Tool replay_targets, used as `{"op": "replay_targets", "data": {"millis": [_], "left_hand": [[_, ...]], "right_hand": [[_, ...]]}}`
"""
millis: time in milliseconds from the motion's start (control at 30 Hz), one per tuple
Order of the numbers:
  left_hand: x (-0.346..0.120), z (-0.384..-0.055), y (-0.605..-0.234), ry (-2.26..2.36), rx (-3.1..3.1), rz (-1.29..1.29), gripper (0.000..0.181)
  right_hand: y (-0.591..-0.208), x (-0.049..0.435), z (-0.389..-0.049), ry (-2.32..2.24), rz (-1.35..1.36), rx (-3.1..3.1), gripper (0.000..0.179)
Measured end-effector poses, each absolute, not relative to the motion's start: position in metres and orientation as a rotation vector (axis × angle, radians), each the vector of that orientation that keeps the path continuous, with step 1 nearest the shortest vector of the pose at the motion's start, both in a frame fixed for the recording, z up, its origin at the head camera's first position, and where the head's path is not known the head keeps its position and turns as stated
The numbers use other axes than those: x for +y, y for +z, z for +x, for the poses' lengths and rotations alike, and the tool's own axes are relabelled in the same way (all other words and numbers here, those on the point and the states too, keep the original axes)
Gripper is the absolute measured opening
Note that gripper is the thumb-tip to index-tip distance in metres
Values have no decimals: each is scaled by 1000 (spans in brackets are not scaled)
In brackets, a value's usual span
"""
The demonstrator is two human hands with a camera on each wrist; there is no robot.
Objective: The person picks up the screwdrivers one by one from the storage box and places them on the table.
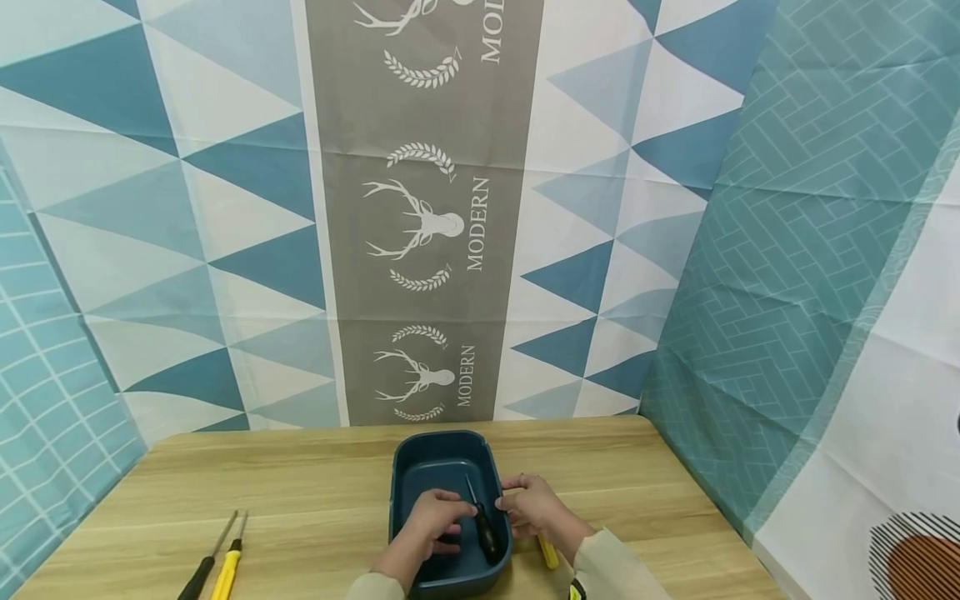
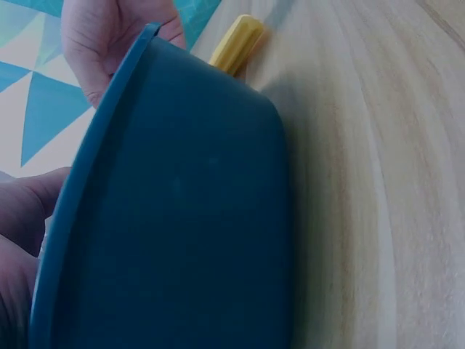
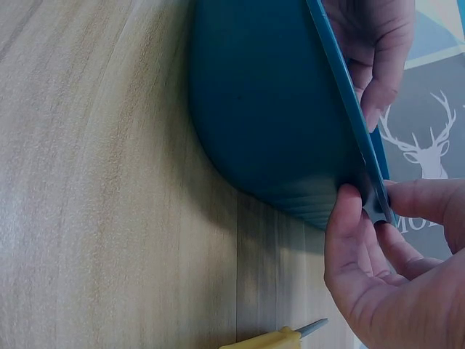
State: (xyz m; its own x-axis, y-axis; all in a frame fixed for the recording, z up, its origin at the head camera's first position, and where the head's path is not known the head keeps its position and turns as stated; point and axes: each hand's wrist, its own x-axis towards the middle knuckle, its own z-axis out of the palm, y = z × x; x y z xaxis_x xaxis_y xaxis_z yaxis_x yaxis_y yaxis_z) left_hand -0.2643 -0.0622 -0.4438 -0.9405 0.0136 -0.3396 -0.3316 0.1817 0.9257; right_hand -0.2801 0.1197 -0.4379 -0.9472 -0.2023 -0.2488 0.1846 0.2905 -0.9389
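Note:
A dark blue plastic tray (image 1: 408, 467) stands on the wooden table, and a black-handled screwdriver (image 1: 489, 537) lies inside it along the right side. Over the inside of the tray is my left hand (image 1: 431, 518), with loosely bent fingers; one fingertip is at the upper end of that screwdriver's handle. I cannot tell if it touches. My right hand (image 1: 531, 504) pinches the tray's right rim between thumb and fingers, as the right wrist view shows. On the table just right of the tray is a yellow-handled screwdriver (image 3: 269, 339), partly hidden by the right arm in the head view.
Two more screwdrivers lie side by side on the table's left: one black-handled (image 1: 198, 577), one yellow-handled (image 1: 227, 573). The table's back edge meets a patterned curtain (image 1: 420, 250). A teal cloth (image 1: 750, 333) hangs at the right side.

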Motion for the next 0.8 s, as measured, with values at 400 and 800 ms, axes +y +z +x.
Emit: {"op": "replay_targets", "data": {"millis": [400,800], "left_hand": [[-50,-265,-448,1815,2179,-264,48],[-43,-264,-448,1797,2200,-267,42]], "right_hand": [[-439,121,-280,-1694,-29,2249,39],[-437,121,-281,-1687,-21,2246,38]]}}
